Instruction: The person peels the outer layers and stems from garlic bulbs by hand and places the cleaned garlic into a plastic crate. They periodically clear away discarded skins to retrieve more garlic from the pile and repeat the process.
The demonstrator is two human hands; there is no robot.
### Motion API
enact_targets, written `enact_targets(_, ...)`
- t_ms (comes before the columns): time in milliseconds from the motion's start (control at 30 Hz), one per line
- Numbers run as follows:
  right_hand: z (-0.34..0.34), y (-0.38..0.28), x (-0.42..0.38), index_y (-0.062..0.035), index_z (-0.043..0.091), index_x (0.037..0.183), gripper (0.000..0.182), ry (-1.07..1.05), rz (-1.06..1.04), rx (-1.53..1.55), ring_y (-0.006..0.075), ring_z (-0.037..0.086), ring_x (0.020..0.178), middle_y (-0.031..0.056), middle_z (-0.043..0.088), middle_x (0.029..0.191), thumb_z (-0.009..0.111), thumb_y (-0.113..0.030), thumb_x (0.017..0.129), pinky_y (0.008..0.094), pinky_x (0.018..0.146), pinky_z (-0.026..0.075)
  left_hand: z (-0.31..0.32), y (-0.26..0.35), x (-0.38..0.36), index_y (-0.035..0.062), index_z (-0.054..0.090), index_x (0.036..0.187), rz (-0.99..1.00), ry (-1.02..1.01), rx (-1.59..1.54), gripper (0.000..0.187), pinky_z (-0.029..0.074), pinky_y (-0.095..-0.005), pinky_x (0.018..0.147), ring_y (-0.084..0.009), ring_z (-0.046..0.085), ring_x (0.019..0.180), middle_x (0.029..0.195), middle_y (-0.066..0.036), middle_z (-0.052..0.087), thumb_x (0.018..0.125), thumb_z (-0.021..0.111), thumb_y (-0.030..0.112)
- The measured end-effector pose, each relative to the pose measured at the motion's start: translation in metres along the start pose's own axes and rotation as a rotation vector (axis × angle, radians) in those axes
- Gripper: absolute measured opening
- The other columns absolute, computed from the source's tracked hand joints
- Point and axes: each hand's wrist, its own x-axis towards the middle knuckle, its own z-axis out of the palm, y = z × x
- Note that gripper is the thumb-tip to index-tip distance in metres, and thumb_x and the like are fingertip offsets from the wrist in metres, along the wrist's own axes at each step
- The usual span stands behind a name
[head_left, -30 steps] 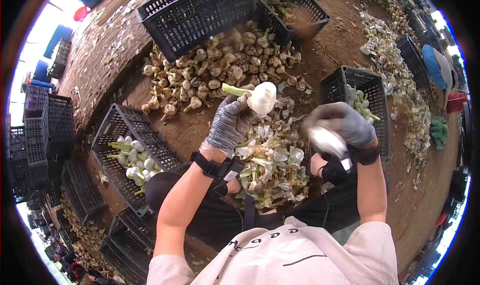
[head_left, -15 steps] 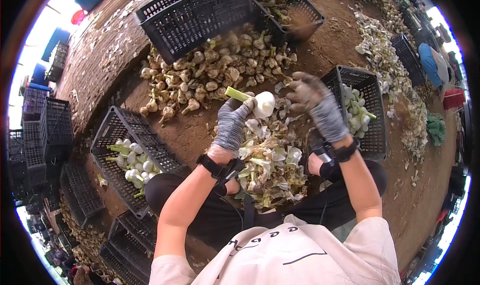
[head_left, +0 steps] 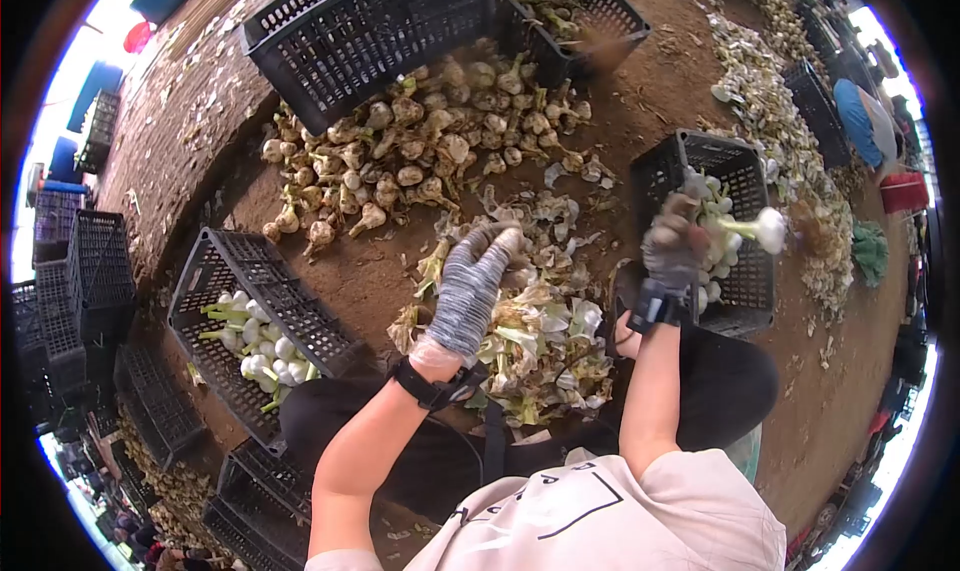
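Note:
My right hand (head_left: 672, 241), in a dirty grey glove and blurred, is over the right crate (head_left: 745, 291). A white peeled garlic bulb (head_left: 769, 231) sticks out past its fingers, green stem toward them; the grip on the stem is blurred. More peeled garlic (head_left: 712, 261) lies in this crate below the hand. My left hand (head_left: 475, 276), in a striped grey glove, hovers over the heap of garlic skins (head_left: 545, 346). Its fingers are curled together, and whatever they may hold is hidden. Beyond it lies a pile of unpeeled garlic (head_left: 410, 146).
To my left, a tilted black crate (head_left: 215, 271) holds peeled garlic bulbs (head_left: 265, 341). Two black crates (head_left: 370, 46) stand behind the unpeeled pile, one tipped. More crates (head_left: 100, 261) are stacked at far left. A strip of skins (head_left: 760, 91) runs along the right side.
The peeled garlic bulb has gone from my left hand to my right, which has swung right over the crate. My left hand has dropped slightly toward the skins.

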Motion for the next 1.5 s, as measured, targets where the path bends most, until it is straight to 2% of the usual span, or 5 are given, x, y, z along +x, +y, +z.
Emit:
enact_targets(233, -0.187, 0.04, 0.099, -0.0004, 0.061, 0.101, 0.027, 0.617, 0.08, -2.31, 0.0283, 0.061, 0.079, 0.0149, 0.064, 0.087, 0.063, -0.019, 0.081, 0.035, 0.073, 0.049, -0.008, 0.001, 0.01, 0.0026, 0.059, 0.108, -0.046, 0.025, 0.094, 0.026, 0.05, -0.0236, 0.07, -0.0101, 0.06, 0.079, 0.092, -0.004, 0.063, 0.09, 0.057, 0.021)
enact_targets(433, -0.296, 0.034, 0.15, -0.002, 0.063, 0.1, 0.03, 0.763, 0.456, -2.712, 0.0333, 0.063, 0.086, 0.0196, 0.065, 0.091, 0.063, -0.023, 0.078, 0.0371, 0.071, 0.05, -0.015, -0.001, 0.027, 0.0029, 0.06, 0.106, -0.099, 0.109, 0.124, 0.023, 0.05, -0.0241, 0.069, -0.0099, 0.059, 0.078, 0.089, -0.003, 0.062, 0.091, 0.056, 0.019)
enact_targets(900, -0.029, 0.148, 0.018, -0.0008, 0.048, 0.107, 0.047, 0.011, -0.025, -1.847, 0.0234, 0.056, 0.09, 0.0124, 0.054, 0.097, 0.073, -0.013, 0.07, 0.0321, 0.078, 0.046, -0.023, -0.018, 0.038, 0.002, 0.033, 0.136, 0.023, -0.003, -0.007, 0.067, 0.045, -0.0288, 0.089, -0.0175, 0.052, 0.108, 0.125, -0.013, 0.048, 0.082, 0.069, 0.021)
enact_targets(1233, 0.07, 0.13, 0.018, 0.0005, 0.057, 0.11, 0.033, 0.2, 0.242, -0.999, 0.0102, 0.057, 0.089, 0.0057, 0.061, 0.102, 0.066, -0.018, 0.084, 0.0229, 0.081, 0.047, 0.0, 0.012, 0.006, 0.0049, 0.041, 0.132, 0.54, -0.112, 0.424, 0.068, 0.042, -0.0299, 0.096, -0.017, 0.048, 0.114, 0.127, -0.008, 0.05, 0.072, 0.073, 0.0)
enact_targets(1500, 0.101, 0.122, 0.018, 0.0012, 0.063, 0.102, 0.03, 0.162, 0.288, -1.372, 0.0103, 0.058, 0.08, 0.0056, 0.065, 0.093, 0.066, -0.024, 0.085, 0.0249, 0.073, 0.048, 0.001, 0.022, -0.007, 0.005, 0.043, 0.13, 0.678, -0.084, 0.652, 0.067, 0.04, -0.0315, 0.098, -0.0196, 0.047, 0.117, 0.128, -0.01, 0.049, 0.071, 0.074, 0.003)
